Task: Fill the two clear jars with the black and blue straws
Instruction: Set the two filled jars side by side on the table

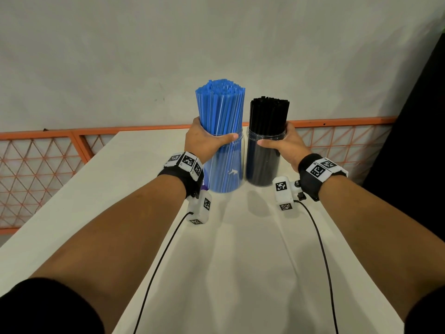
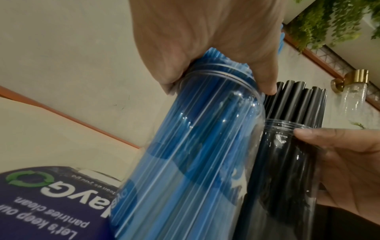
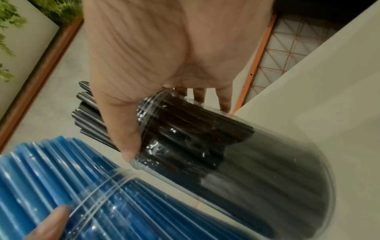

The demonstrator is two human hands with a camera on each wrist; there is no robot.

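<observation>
Left hand (image 1: 209,138) wrapped round rim of clear plastic jar of blue straws (image 1: 225,165), right hand (image 1: 280,141) round clear plastic jar of black straws (image 1: 262,162); bundles gathered, jars steadied upright mid white table (image 1: 240,261), touching.

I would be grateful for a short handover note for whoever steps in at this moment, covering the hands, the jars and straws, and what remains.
Left hand: grips the rim of the left clear jar, fingers round the blue straws.
Right hand: grips the rim of the right clear jar, round the black straws.
Both jars stand upright side by side on the white table, near its far edge.
Done: each jar looks packed with one colour, the straws standing above the rims.
Left: no loose straws in view; probably just release and check that both jars stand steady.
</observation>
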